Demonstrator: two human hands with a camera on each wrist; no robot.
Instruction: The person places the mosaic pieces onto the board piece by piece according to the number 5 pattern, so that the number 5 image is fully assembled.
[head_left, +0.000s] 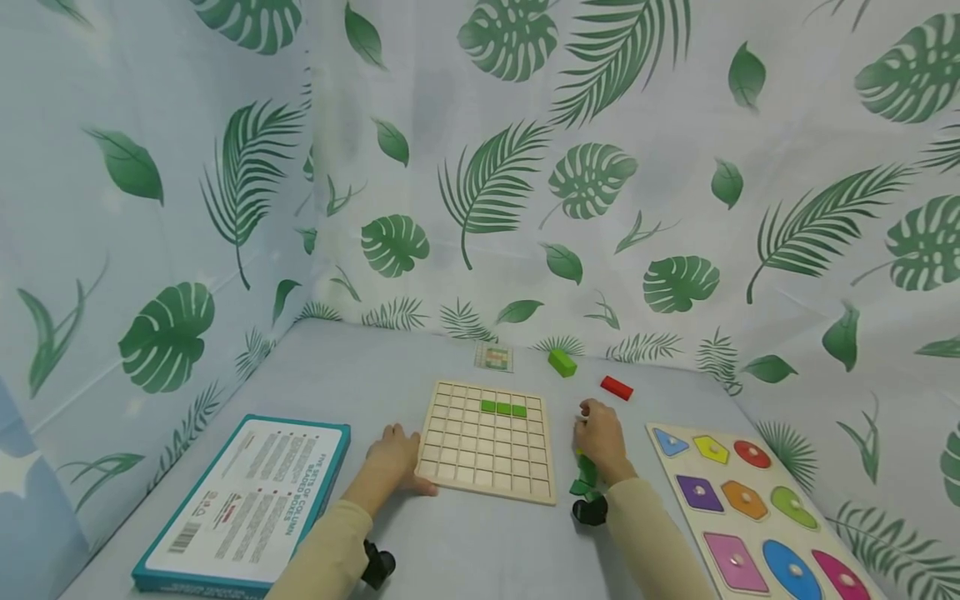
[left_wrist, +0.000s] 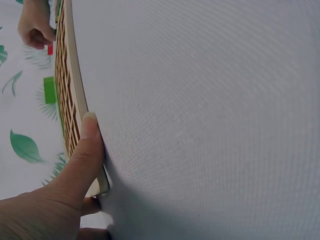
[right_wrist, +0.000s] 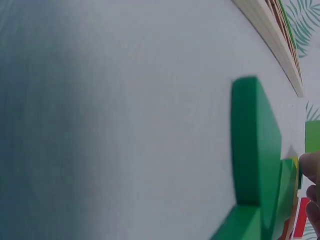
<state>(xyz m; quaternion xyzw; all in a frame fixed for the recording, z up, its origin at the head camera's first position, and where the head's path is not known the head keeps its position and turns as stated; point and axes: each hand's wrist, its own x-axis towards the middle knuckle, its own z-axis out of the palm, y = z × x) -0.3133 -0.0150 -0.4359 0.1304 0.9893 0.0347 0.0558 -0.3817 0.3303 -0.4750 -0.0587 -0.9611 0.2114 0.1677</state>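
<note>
My left hand (head_left: 395,457) holds the near left corner of a square wooden grid board (head_left: 480,490). Its thumb (left_wrist: 90,145) lies against the board's near edge, with fingers along the left side. In the grid's upper right part, three light green pieces (head_left: 503,408) form a row. To the right of the board, my right hand (head_left: 602,437) has curled fingers at a small pile of green blocks (head_left: 585,479) with yellow among them. The right wrist view shows dark green blocks (right_wrist: 255,150) up close and fingertips at the pile's far end; I cannot tell whether they pinch a piece.
Behind the board lie a small pattern card (head_left: 494,358), a light green block (head_left: 562,362) and a red block (head_left: 617,387). A teal-edged box (head_left: 247,500) labelled as beaded boxes lies at left. At right is a knobbed shape puzzle (head_left: 686,517). Leaf-print cloth (head_left: 480,250) surrounds the table.
</note>
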